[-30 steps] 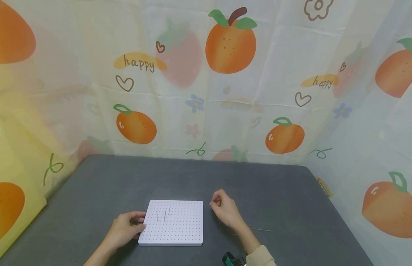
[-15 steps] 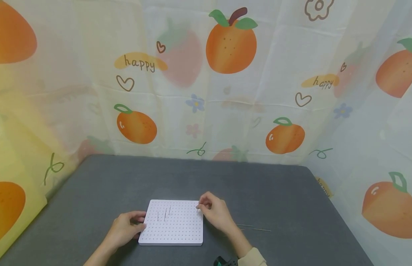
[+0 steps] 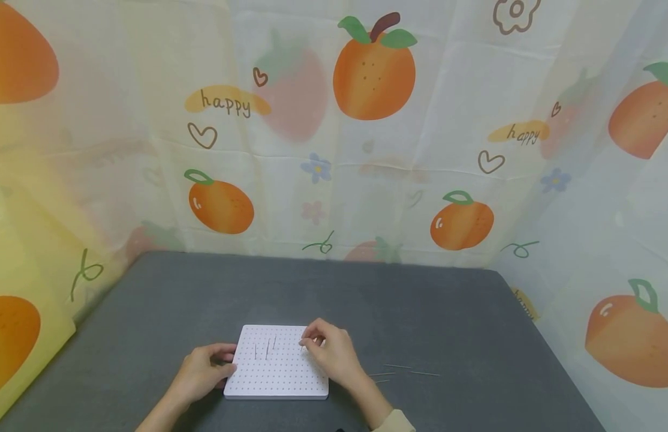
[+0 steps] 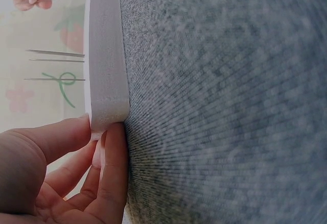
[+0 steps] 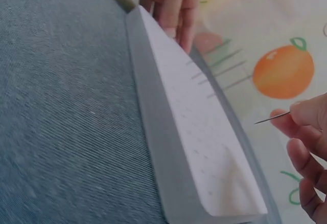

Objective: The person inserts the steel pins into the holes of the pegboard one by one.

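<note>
A white square board with rows of small holes (image 3: 285, 381) lies flat on the table. Three thin metal needles (image 3: 267, 349) stand upright in its left half. My left hand (image 3: 201, 372) holds the board's left edge; in the left wrist view the thumb is on the top rim and fingers (image 4: 113, 170) lie against the side. Over the right half of the board is my right hand (image 3: 334, 355), pinching a needle (image 5: 272, 117) between thumb and forefinger. In the right wrist view that needle's pointed end is apart from the board.
Several loose needles (image 3: 397, 366) lie on the dark grey table (image 3: 474, 336), right of the board and near the right forearm. A light curtain printed with oranges (image 3: 374, 75) hangs behind the table and along its sides.
My right hand has moved left with the needle, from beside the board to above its right half, uncovering loose needles on the table. The left hand and board stay put.
</note>
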Available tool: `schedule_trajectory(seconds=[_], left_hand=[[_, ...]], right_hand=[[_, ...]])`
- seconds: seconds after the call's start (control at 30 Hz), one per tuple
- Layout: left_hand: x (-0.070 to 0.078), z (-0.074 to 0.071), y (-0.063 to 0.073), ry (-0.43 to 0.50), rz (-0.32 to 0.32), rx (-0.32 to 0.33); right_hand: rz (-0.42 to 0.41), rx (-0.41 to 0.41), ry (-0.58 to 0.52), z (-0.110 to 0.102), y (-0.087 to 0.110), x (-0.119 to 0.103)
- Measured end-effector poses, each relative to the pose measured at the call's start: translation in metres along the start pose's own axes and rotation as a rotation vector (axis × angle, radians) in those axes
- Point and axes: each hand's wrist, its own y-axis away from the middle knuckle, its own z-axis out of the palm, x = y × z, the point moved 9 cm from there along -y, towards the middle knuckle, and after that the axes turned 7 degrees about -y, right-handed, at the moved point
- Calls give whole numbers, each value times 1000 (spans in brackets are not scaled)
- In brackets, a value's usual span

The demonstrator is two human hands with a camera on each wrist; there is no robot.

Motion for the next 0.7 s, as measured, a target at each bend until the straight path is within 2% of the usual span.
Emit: schedule_trajectory(seconds=[0.7], left_hand=[[0,0,0,-15,1,4]], right_hand=[[-76,79,48,28,5,-21]])
